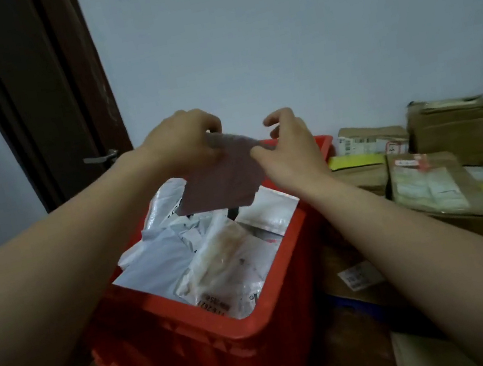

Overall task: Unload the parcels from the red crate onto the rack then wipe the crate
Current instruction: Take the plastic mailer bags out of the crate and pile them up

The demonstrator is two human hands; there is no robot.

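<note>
Left hand: my left hand is clenched on the upper left corner of a pink flat piece, fingers curled over its top edge.
Right hand: my right hand has curled fingers, thumb tip at the piece's upper right edge. The frame is blurred there, so I cannot tell whether it pinches or only touches.
Held thing: thin and limp, it hangs below and between both hands. I cannot tell whether it is a soft mailer or a cloth.
Long axis: it runs roughly from hand to hand, tilted down toward the right hand.
Red crate: the red crate sits directly under both hands and nearer my body than they are.
Contents: the white poly bags lie below the left hand and a clear mailer lies nearer me. The crate looks near full.
Side stack: the cardboard boxes are right of the right hand, just beside the crate.
Rack: not in view.
Key relation: the piece is clear of the crate rim and the left hand has the surer hold, so I judge that hand should carry it.
Stage: unloading is barely begun by my judgement, and wiping is far off.
Risk: a limp piece held by one corner may fold or slip.
</note>
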